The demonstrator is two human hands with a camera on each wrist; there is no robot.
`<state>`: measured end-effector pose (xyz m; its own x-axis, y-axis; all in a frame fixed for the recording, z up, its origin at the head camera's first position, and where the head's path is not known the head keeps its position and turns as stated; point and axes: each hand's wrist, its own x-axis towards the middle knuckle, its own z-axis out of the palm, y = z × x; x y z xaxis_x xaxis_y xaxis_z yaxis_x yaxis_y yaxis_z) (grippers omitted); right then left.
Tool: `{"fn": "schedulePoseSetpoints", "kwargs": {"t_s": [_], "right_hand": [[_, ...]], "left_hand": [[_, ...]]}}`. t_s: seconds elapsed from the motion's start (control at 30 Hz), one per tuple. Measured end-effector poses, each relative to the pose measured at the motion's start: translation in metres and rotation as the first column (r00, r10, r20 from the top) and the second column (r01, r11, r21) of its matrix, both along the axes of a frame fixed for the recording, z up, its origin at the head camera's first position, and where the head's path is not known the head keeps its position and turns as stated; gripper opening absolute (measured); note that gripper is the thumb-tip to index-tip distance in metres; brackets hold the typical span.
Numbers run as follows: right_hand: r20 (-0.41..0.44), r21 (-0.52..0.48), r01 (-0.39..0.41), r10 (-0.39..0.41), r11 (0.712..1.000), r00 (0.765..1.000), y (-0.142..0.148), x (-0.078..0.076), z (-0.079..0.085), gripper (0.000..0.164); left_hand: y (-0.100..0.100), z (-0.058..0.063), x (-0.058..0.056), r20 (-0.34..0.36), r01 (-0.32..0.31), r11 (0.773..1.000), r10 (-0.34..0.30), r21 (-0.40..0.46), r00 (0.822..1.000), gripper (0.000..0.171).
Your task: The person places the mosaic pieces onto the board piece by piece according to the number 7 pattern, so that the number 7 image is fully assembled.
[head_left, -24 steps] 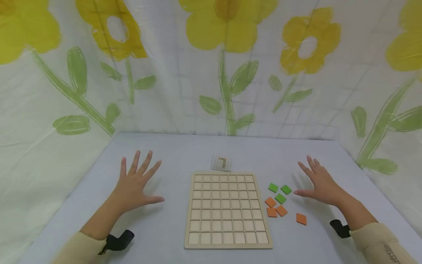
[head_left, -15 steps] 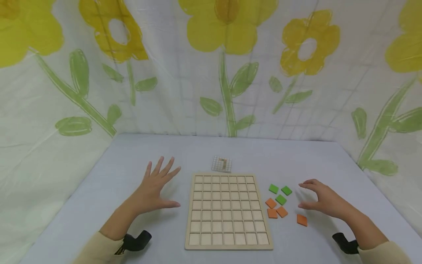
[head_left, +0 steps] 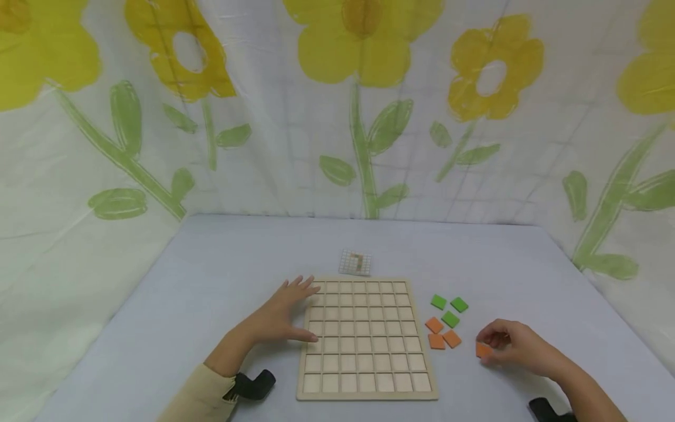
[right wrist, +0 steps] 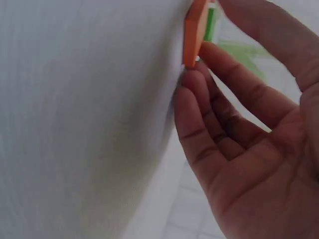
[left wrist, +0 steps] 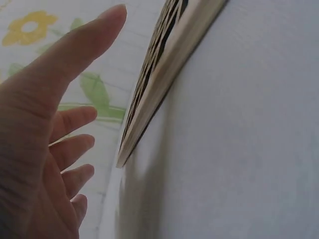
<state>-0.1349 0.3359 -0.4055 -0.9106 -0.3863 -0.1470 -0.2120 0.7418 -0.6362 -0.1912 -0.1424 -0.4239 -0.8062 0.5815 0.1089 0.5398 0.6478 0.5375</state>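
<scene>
A wooden grid board (head_left: 366,395) lies flat on the white table. My left hand (head_left: 279,316) hovers at its left edge, fingers and thumb spread; the left wrist view shows the thumb (left wrist: 89,47) apart from the board's side (left wrist: 164,74). On the right, my right hand (head_left: 519,349) has its thumb and curled fingers around a single orange square tile (head_left: 483,350). In the right wrist view, this orange tile (right wrist: 194,35) is at the index fingertip, low by the tabletop. The thumb's contact with it is partly out of frame.
Between board and right hand lie three green tiles (head_left: 450,319) and three more orange tiles (head_left: 436,341). A small card with a printed grid pattern (head_left: 355,262) lies behind the board. A flower-printed curtain (head_left: 253,164) hangs at the table's back edge.
My left hand has moved right to the board's left edge. My right hand has come down and left, its fingers closing from spread to curled around the lone orange tile.
</scene>
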Motion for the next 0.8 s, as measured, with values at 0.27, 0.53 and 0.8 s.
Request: {"fn": "schedulePoseSetpoints", "kwargs": {"t_s": [0.27,0.53,0.8], "right_hand": [[0.037,-0.032,0.018,-0.017,0.999,0.999,0.003,0.002,-0.006,0.034],[0.034,-0.023,-0.009,0.01,1.0,0.999,0.002,0.002,-0.005,0.03],[0.073,-0.023,-0.006,0.007,1.0,0.997,-0.002,-0.002,-0.002,0.033]], "left_hand": [[0.002,-0.013,0.002,0.094,-0.003,0.998,-0.003,0.06,0.996,0.091],[0.001,-0.016,0.004,0.08,0.0,0.998,-0.005,0.062,0.997,0.087],[0.001,-0.016,0.003,0.075,0.006,0.998,-0.01,0.058,0.997,0.088]]}}
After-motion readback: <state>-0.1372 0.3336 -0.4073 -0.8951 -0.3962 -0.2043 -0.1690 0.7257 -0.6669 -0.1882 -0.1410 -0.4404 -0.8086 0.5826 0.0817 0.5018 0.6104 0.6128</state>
